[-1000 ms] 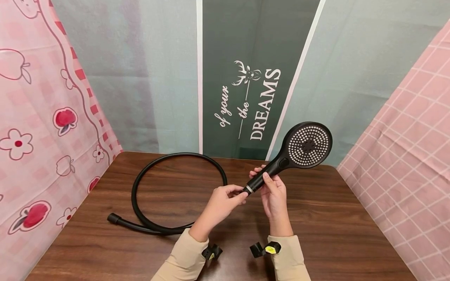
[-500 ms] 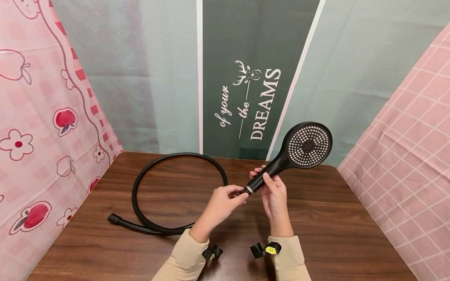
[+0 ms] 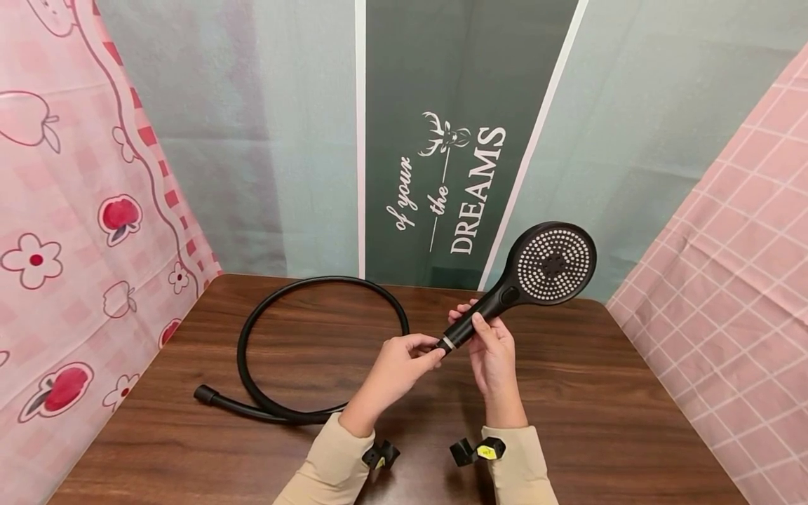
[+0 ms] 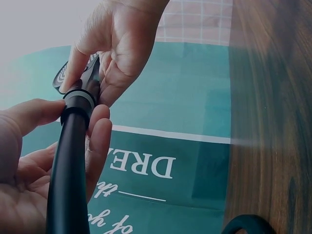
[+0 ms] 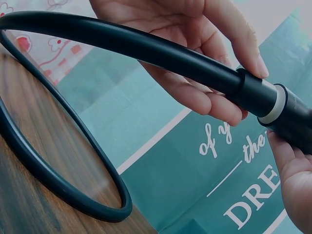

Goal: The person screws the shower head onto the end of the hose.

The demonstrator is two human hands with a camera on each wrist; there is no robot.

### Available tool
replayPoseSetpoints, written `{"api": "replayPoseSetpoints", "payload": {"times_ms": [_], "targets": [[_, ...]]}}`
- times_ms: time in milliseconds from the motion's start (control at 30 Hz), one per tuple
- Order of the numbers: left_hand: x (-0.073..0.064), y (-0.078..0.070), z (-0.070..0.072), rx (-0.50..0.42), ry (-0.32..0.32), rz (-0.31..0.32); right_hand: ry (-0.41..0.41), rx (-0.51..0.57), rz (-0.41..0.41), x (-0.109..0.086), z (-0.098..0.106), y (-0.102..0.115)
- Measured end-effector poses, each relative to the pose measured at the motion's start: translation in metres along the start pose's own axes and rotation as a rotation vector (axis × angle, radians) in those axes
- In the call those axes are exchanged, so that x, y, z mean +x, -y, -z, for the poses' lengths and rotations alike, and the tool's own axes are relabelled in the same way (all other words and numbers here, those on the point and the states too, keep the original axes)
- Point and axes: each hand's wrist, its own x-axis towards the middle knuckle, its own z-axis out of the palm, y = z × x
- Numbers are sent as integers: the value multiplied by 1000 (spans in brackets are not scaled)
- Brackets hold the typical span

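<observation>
A black handheld shower head (image 3: 555, 265) tilts up to the right above the table, its spray face with white nozzles toward me. My right hand (image 3: 495, 354) holds its handle, thumb along the near side. At the handle's lower end, my left hand (image 3: 400, 365) pinches the collar (image 5: 256, 95) of the black shower hose (image 4: 68, 170) between thumb and fingers. The collar sits in line with the handle, and a pale ring (image 5: 274, 107) shows between the two. From there the hose bends down behind my left hand, which hides part of it in the head view.
The rest of the hose lies in a wide loop on the brown wooden table (image 3: 568, 400). Its other end (image 3: 204, 394) points left, with a black fitting. A printed green cloth (image 3: 303, 140) hangs behind; pink patterned cloths (image 3: 38, 210) flank both sides.
</observation>
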Motion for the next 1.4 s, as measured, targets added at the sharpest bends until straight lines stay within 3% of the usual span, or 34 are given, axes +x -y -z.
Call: {"api": "replayPoseSetpoints", "payload": {"times_ms": [400, 833, 1400], "targets": [[0, -1, -1, 15, -21, 1, 0, -10, -1, 0, 2, -1], [-1, 2, -1, 8, 9, 5, 6, -12, 4, 0, 2, 0], [1, 3, -3, -5, -6, 15, -16, -12, -11, 1, 0, 3]]}}
